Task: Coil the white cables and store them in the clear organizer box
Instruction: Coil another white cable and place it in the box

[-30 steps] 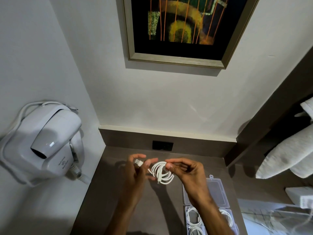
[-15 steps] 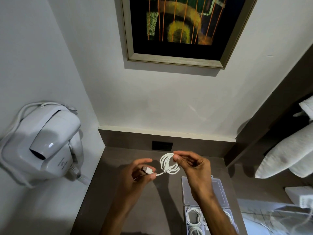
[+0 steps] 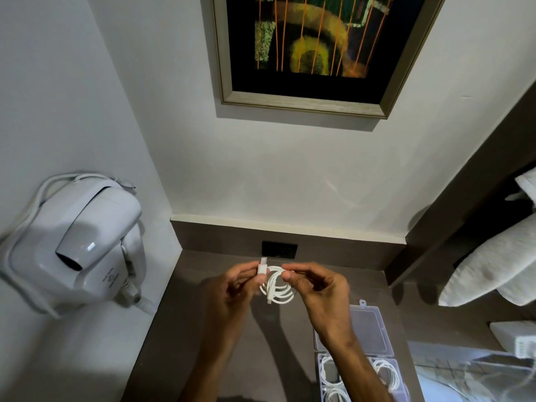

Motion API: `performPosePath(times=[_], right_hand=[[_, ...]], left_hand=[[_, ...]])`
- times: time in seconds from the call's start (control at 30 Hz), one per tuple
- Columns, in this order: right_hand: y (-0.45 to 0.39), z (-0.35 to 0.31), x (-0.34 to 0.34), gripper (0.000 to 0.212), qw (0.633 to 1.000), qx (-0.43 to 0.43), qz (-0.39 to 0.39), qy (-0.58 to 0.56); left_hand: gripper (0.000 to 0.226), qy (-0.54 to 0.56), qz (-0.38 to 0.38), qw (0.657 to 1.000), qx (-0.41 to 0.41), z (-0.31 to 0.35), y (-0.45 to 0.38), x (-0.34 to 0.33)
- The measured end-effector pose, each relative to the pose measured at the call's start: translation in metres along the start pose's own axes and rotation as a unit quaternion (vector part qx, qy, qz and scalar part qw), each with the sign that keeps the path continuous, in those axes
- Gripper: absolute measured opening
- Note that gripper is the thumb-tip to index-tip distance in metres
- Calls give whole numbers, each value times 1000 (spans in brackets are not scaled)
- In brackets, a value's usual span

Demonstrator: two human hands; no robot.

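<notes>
pinching white cable coil (image 3: 277, 288) between both hands (image 3: 290, 288).

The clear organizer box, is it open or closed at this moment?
Open. The clear organizer box has its lid folded back flat on the counter, and coiled white cables show uncovered in its compartments.

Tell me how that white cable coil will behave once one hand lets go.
The white cable coil looks thin and floppy; its loops already fan apart below the right hand, so it will probably spring loose. The plug end, pinched by the left hand, seems stiff and would likely dangle. It appears very light.
</notes>
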State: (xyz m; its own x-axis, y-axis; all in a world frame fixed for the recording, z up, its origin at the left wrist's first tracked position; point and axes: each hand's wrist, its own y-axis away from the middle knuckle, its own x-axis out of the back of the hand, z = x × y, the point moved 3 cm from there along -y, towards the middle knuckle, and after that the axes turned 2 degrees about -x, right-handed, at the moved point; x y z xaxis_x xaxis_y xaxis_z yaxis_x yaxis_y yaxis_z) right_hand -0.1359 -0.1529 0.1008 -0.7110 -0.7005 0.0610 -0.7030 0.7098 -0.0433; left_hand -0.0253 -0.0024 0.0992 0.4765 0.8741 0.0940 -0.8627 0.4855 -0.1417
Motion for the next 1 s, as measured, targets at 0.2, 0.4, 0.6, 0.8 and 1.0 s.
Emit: performPosePath(times=[0.2,0.4,0.6,0.8,1.0], right_hand=[[1,-4,-4,14,1000,7,-12,-24],[3,-2,-6,18,999,4,-23,-30],[2,-3,-2,18,1000,12,-19,-11],[7,-2,-1,17,999,24,33,20],[11,3,-4,17,998,17,60,30]], left_hand=[[24,-3,131,991,22,-7,4,-7],[30,-19,137,990,21,-5,-4,-2],[14,-25,-22,999,27,-7,-10,-2],[24,-21,-92,993,65,-3,-3,-11],[31,30,-90,992,83,-7,4,-13]])
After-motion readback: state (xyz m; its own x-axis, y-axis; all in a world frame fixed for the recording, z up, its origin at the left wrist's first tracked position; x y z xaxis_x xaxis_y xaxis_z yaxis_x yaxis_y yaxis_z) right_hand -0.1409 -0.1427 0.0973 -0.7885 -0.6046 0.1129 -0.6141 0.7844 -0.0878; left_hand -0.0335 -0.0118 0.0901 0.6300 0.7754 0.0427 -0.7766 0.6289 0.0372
